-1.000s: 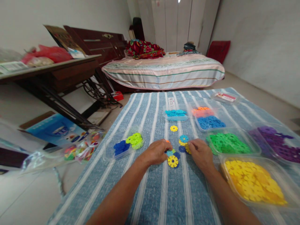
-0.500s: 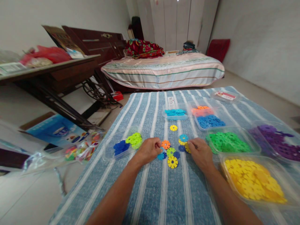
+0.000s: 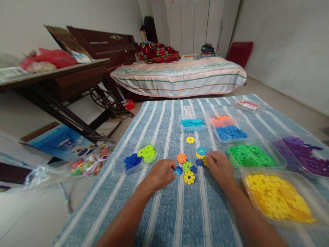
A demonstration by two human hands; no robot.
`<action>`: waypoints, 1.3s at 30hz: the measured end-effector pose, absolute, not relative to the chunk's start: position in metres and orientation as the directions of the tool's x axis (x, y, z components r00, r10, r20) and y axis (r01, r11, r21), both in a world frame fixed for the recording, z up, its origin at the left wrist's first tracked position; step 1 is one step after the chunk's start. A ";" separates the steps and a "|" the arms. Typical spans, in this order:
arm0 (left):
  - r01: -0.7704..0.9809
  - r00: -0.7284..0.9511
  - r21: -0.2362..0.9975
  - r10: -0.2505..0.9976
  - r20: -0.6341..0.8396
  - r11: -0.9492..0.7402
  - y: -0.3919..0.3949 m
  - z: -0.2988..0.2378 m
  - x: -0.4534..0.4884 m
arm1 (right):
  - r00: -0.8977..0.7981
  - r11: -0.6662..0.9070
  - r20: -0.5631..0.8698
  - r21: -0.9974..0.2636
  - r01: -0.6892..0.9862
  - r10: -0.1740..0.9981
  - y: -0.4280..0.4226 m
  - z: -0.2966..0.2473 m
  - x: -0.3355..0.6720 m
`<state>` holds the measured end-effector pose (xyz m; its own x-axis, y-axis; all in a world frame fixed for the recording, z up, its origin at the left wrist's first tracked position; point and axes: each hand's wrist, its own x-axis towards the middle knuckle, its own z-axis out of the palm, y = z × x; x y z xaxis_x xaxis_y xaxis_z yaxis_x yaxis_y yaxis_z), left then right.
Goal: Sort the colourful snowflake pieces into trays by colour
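Observation:
Small notched plastic building discs lie in a loose group between my hands. My left hand [image 3: 163,174] is closed, its fingertips pinching the edge of a light blue disc [image 3: 177,172] beside a dark blue one. My right hand [image 3: 219,167] is closed at the edge of a yellow disc [image 3: 205,162], part of a cluster with a light blue disc [image 3: 201,151] and a dark blue disc [image 3: 199,162]. Between the hands are an orange disc [image 3: 181,158], a lime disc [image 3: 187,166] and a yellow disc [image 3: 189,177]. Another yellow disc [image 3: 190,140] lies farther off.
On the striped cloth [image 3: 164,212], clear tubs of discs stand to the right: green [image 3: 250,156], yellow [image 3: 279,197], purple [image 3: 305,156]. Farther back are a light blue tub [image 3: 192,124] and an orange-and-blue tub [image 3: 230,132]. A lime-and-dark-blue tub [image 3: 140,157] stands left.
My left hand has moved down and slightly toward me, from beside the orange disc to the light blue disc. My right hand stays at the yellow disc.

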<state>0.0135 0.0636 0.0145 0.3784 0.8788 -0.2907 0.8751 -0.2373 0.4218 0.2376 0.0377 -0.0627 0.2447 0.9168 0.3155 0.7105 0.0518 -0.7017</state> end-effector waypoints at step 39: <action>0.837 0.271 0.524 0.951 -0.149 -0.156 0.144 0.017 0.077 | 0.268 0.045 0.319 -0.714 0.699 0.909 0.041 -0.064 0.234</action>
<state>0.0770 0.1443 0.0171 0.2711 0.9510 -0.1491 0.8369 -0.1563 0.5245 0.2341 0.0406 -0.0640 0.2682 0.9089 0.3194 0.6990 0.0446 -0.7137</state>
